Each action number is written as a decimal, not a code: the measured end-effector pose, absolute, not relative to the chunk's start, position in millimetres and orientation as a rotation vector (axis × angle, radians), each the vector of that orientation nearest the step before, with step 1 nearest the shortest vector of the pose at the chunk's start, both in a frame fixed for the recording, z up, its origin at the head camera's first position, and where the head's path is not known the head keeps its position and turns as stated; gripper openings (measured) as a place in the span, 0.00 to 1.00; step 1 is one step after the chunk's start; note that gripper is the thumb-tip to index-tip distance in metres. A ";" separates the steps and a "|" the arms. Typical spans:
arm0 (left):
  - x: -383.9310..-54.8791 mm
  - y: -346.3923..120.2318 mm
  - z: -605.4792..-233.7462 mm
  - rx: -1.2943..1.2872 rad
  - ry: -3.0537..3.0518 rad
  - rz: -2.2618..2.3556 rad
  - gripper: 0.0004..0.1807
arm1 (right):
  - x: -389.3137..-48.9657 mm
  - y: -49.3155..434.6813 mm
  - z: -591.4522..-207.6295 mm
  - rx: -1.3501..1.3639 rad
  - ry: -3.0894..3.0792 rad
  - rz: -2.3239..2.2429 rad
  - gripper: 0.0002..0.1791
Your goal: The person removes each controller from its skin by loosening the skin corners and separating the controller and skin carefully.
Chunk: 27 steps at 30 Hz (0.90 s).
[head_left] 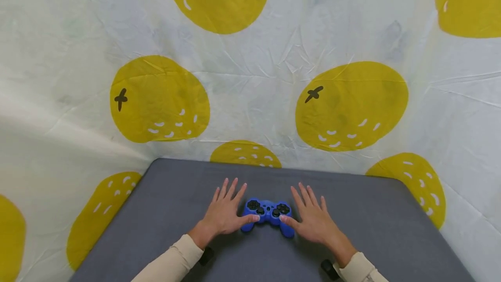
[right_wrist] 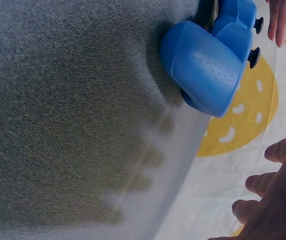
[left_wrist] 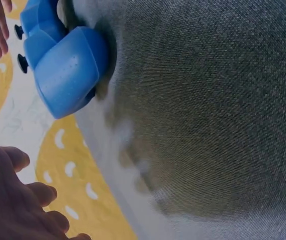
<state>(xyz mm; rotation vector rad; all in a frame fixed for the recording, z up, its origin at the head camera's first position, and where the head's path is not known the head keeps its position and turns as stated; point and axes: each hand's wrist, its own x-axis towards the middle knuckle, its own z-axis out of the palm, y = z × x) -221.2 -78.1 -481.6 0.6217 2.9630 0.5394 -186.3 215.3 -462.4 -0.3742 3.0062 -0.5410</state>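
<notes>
A blue game controller (head_left: 268, 212) with black buttons and thumbsticks lies on the grey table between the two hands. To its left, my left hand (head_left: 225, 214) hovers palm down with fingers spread, the thumb reaching over the controller's left side. My right hand (head_left: 313, 219) mirrors it on the other side, its thumb over the right grip. In the left wrist view, the controller (left_wrist: 70, 70) stands apart from the left fingers (left_wrist: 45, 192). The right wrist view likewise shows a gap between the controller (right_wrist: 203, 67) and the right fingers (right_wrist: 263, 182). Neither hand holds anything.
The grey cloth-covered table (head_left: 176, 195) reaches back to a white fabric sheet (head_left: 250, 103) printed with yellow fruit shapes. This sheet hangs behind and along both sides of the table. Black wrist devices sit under the left cuff (head_left: 206, 256) and the right cuff (head_left: 330, 269).
</notes>
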 end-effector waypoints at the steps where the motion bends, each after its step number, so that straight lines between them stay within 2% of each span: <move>1: -221.3 -78.2 -482.5 0.622 2.961 0.546 0.56 | -186.4 215.0 -463.9 -0.372 3.001 -0.549 0.55; 27: -229.0 -74.5 -508.5 0.658 2.613 1.135 0.59 | -195.2 216.4 -495.7 -0.383 2.798 -1.029 0.48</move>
